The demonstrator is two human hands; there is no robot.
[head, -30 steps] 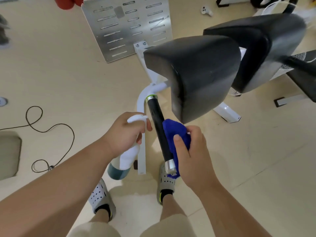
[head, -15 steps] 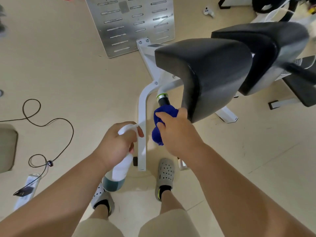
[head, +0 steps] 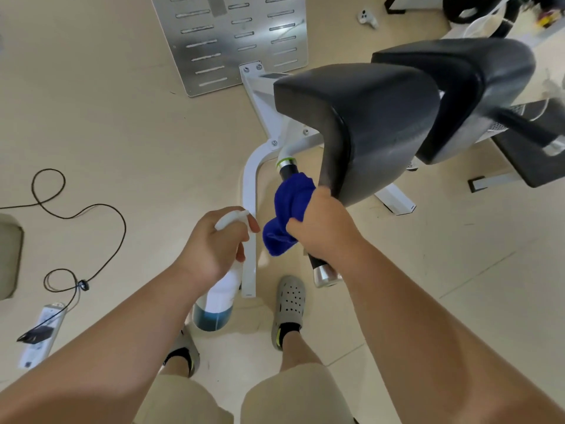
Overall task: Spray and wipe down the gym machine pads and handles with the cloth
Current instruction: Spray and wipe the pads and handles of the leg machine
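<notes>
Cloth (head: 290,206): deep blue, bunched and folded, wrapped around the black handle (head: 289,172) of the gym machine. Handle has a green-and-silver collar at the top and a silver end cap at the bottom, angled down toward the floor. Right hand (head: 324,228) grips cloth around the handle's mid section, fingers curled over it, cloth sticking out above and left of the hand. Black pad (head: 367,117) sits just above the right hand, second pad (head: 467,87) behind it. Left hand (head: 214,243) holds the spray bottle (head: 217,298), white with blue liquid at the base, fingers around the neck, nozzle near the cloth. Bottle hangs left of the handle.
</notes>
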